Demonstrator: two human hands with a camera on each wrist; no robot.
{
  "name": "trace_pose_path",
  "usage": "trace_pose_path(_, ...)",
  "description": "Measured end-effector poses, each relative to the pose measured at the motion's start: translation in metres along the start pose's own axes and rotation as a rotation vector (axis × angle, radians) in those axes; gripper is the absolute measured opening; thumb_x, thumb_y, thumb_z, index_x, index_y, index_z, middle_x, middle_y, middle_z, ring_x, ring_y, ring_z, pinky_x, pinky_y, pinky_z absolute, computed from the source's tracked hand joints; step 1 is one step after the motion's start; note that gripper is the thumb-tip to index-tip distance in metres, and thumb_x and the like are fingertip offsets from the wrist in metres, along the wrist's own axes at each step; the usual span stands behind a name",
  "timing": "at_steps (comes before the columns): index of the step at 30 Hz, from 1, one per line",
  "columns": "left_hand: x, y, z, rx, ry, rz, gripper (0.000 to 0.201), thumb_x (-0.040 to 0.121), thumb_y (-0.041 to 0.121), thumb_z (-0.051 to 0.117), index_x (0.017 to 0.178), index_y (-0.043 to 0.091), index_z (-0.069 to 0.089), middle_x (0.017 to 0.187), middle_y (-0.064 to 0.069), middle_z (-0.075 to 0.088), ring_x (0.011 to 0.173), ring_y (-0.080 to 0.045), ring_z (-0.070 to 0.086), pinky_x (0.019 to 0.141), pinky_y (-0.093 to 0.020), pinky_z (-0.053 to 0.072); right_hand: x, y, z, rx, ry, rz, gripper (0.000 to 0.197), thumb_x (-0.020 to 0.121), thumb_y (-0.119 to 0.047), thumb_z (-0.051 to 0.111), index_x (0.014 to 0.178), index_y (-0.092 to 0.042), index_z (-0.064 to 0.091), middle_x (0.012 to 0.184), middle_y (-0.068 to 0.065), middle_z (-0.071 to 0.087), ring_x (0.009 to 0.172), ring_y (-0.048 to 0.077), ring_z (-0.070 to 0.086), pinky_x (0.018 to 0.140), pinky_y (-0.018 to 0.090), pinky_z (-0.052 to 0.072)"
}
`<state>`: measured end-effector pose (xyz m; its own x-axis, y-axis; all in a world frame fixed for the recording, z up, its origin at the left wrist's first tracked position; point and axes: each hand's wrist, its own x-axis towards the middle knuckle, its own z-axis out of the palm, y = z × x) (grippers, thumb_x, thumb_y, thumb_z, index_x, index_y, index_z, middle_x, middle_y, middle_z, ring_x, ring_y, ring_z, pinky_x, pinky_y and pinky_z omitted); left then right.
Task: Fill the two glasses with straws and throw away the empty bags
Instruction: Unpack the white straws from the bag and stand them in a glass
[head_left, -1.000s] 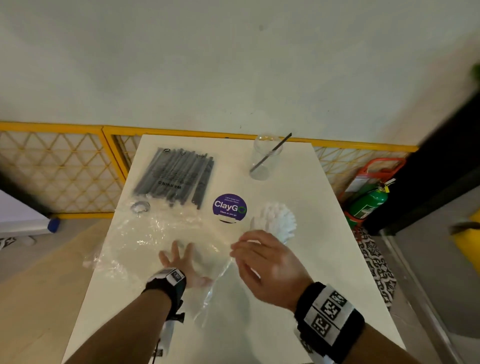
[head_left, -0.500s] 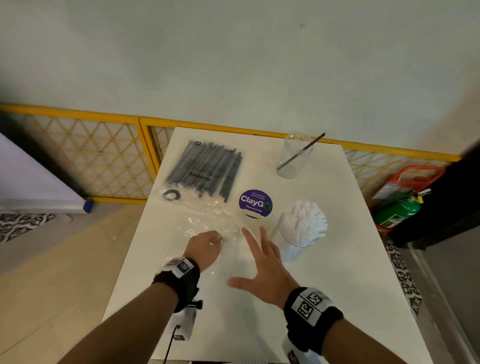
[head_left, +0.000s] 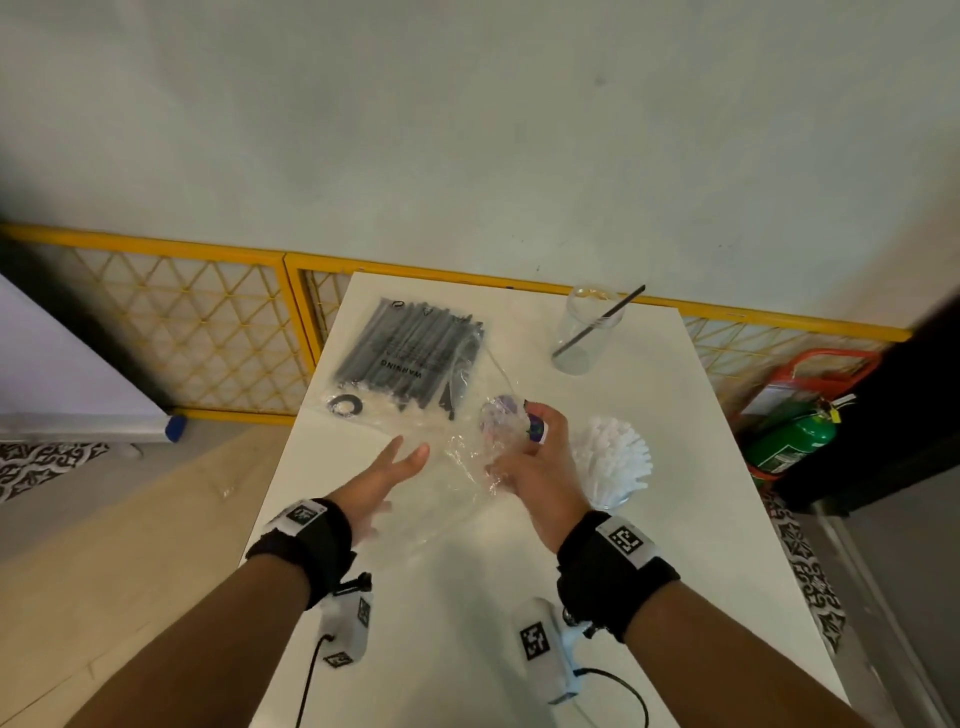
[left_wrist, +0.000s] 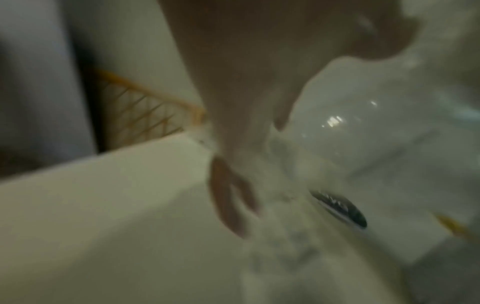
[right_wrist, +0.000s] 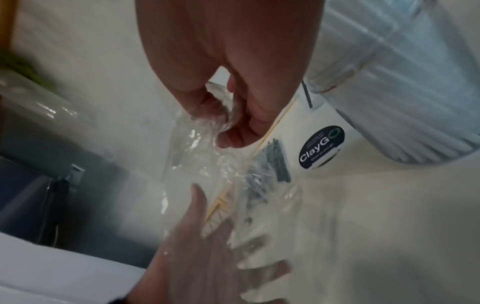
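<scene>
Right hand (head_left: 535, 467) clutching empty bag (head_left: 457, 467), left hand (head_left: 382, 475) splayed; "ClayGO" sticker (right_wrist: 322, 147), "WARNING" straw pack (head_left: 410, 356).

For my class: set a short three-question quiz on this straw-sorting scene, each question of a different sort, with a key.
1. True or false: the right hand grips the empty clear bag.
2. Which glass holds the white straws? A) the near glass beside the right hand; B) the far glass by the yellow railing.
3. Fill in: the far glass holds a single ____ straw.

Key: 1 true; 2 A; 3 black. The left hand is open beside the bag, and the bag of black straws lies unemptied on the table.
</scene>
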<state>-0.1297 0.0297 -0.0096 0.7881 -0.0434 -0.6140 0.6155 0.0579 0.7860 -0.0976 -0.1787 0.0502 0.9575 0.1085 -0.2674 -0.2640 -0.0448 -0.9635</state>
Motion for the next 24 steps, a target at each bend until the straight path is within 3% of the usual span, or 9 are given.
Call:
trace_pose_path(2, -0.004, -0.006, 0.002, -0.157, -0.105, -0.001, 0.089, 0.069, 0.050, 0.084, 0.144, 0.039, 0.038, 0.137, 0.000, 0.053, 0.111, -0.028, 0.067, 0.092, -0.044, 0.050, 0.000, -0.003, -0.008, -0.259, 0.009, -0.085, 0.063, 0.082, 0.007, 0.050, 0.131, -0.032, 0.041, 0.080, -0.006, 0.061, 0.066, 0.012, 0.060, 0.059, 0.023, 0.049)
trace_pose_path(5, -0.004, 0.001, 0.009, -0.124, 0.057, 0.188, 0.060, 0.079, 0.006, 0.079, 0.130, 0.027, 0.056, 0.117, -0.016, 0.060, 0.074, -0.020, 0.068, 0.068, -0.032, 0.052, -0.002, 0.000, -0.012, -0.858, 0.011, -0.293, 0.063, 0.085, 0.003, 0.043, 0.139, -0.030, 0.044, 0.102, 0.003, 0.065, 0.086, 0.024, 0.064, 0.072, 0.031, 0.053)
trace_pose_path(10, -0.013, 0.035, 0.029, -0.277, -0.148, 0.167, 0.059, 0.084, 0.041, 0.072, 0.136, 0.030, 0.045, 0.124, -0.008, 0.053, 0.113, -0.026, 0.057, 0.087, -0.049, 0.056, -0.014, 0.028, 0.010, -1.254, -0.217, -0.560, 0.062, 0.080, 0.008, 0.052, 0.139, -0.011, 0.048, 0.146, 0.008, 0.041, 0.122, 0.031, 0.049, 0.102, 0.037, 0.047)
trace_pose_path(12, -0.008, 0.039, 0.042, -0.026, -0.113, 0.207, 0.062, 0.085, 0.025, 0.077, 0.134, 0.033, 0.040, 0.122, -0.011, 0.054, 0.110, -0.026, 0.059, 0.085, -0.045, 0.057, -0.019, 0.032, 0.023, -1.092, -0.406, -0.449, 0.060, 0.078, 0.005, 0.053, 0.137, -0.007, 0.050, 0.142, 0.012, 0.047, 0.124, 0.028, 0.049, 0.105, 0.031, 0.043)
trace_pose_path(14, 0.002, 0.036, 0.044, 0.115, 0.123, 0.291, 0.050, 0.086, 0.012, 0.072, 0.126, 0.029, 0.046, 0.108, -0.013, 0.059, 0.090, -0.024, 0.062, 0.077, -0.042, 0.057, -0.024, 0.031, 0.028, -0.670, -0.442, -0.263, 0.049, 0.078, -0.001, 0.053, 0.125, -0.014, 0.063, 0.122, 0.007, 0.063, 0.108, 0.021, 0.060, 0.092, 0.028, 0.047)
trace_pose_path(16, 0.008, 0.032, 0.036, 0.018, 0.330, 0.358, 0.026, 0.092, 0.005, 0.056, 0.110, 0.024, 0.053, 0.089, -0.010, 0.058, 0.074, -0.024, 0.056, 0.058, -0.037, 0.050, -0.024, 0.029, 0.026, -0.390, -0.226, -0.223, 0.040, 0.082, -0.008, 0.055, 0.109, -0.034, 0.068, 0.108, -0.004, 0.070, 0.097, 0.009, 0.064, 0.086, 0.025, 0.049)
trace_pose_path(18, 0.007, 0.030, 0.030, -0.118, 0.444, 0.377, 0.019, 0.096, 0.006, 0.043, 0.084, 0.018, 0.049, 0.071, -0.005, 0.048, 0.064, -0.020, 0.047, 0.052, -0.030, 0.042, -0.022, 0.029, 0.022, -0.424, 0.048, -0.287, 0.030, 0.087, -0.024, 0.062, 0.114, -0.037, 0.060, 0.119, -0.009, 0.061, 0.109, 0.006, 0.057, 0.097, 0.028, 0.047)
trace_pose_path(21, -0.007, 0.037, 0.041, -0.328, 0.354, 0.354, 0.027, 0.093, 0.000, 0.036, 0.075, 0.019, 0.044, 0.064, -0.003, 0.041, 0.054, -0.018, 0.040, 0.044, -0.024, 0.033, -0.020, 0.019, 0.038, -0.188, -0.055, -0.015, 0.059, 0.085, -0.061, 0.060, 0.138, -0.047, 0.038, 0.141, -0.015, 0.042, 0.128, 0.008, 0.043, 0.107, 0.044, 0.041)
trace_pose_path(24, -0.019, 0.038, 0.053, -0.215, 0.170, 0.341, 0.025, 0.090, -0.005, 0.039, 0.097, 0.011, 0.057, 0.084, -0.009, 0.062, 0.069, -0.023, 0.060, 0.053, -0.029, 0.047, -0.006, 0.026, 0.057, 0.210, -0.222, 0.259, 0.056, 0.087, -0.063, 0.056, 0.132, -0.031, 0.051, 0.133, 0.004, 0.062, 0.119, 0.030, 0.061, 0.089, 0.056, 0.053)
